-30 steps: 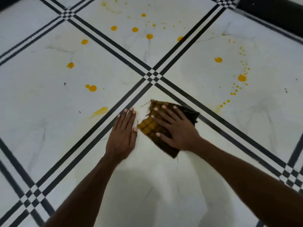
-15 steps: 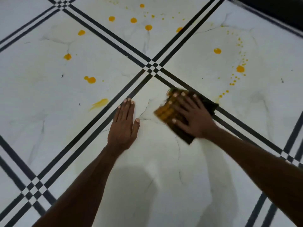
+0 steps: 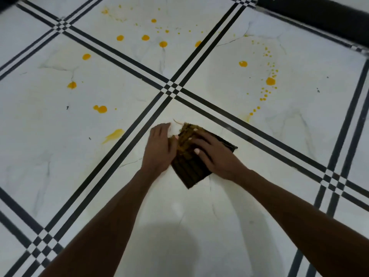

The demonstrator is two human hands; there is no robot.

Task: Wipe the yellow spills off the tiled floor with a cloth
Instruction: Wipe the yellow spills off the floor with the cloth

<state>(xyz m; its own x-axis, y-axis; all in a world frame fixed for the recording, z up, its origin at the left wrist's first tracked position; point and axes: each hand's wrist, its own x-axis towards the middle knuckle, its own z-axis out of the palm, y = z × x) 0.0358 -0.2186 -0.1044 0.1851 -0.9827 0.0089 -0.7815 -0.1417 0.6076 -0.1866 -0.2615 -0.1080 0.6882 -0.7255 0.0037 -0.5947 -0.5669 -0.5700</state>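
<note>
A folded dark brown checked cloth (image 3: pixel 189 170), stained yellow at its far end, lies on the white tiled floor (image 3: pixel 50 156) just below the black-line crossing (image 3: pixel 172 88). My right hand (image 3: pixel 215 156) presses flat on top of it with fingers spread. My left hand (image 3: pixel 159 146) rests on the tile right beside it, thumb against the cloth's left edge. Yellow spills surround the spot: a smear (image 3: pixel 113 134) and a double drop (image 3: pixel 100 109) to the left, round drops (image 3: pixel 145 37) on the far tile, and a dotted trail with a larger blob (image 3: pixel 270 81) to the right.
Black double lines (image 3: pixel 119 148) split the floor into large marble-look tiles. A dark skirting or wall base (image 3: pixel 319 15) runs along the top right. My shadow falls on the near tile below my arms.
My right hand slid the cloth back left and nearer, from the right-hand black line to my left hand. The left hand stayed put; its thumb now touches the cloth's edge.
</note>
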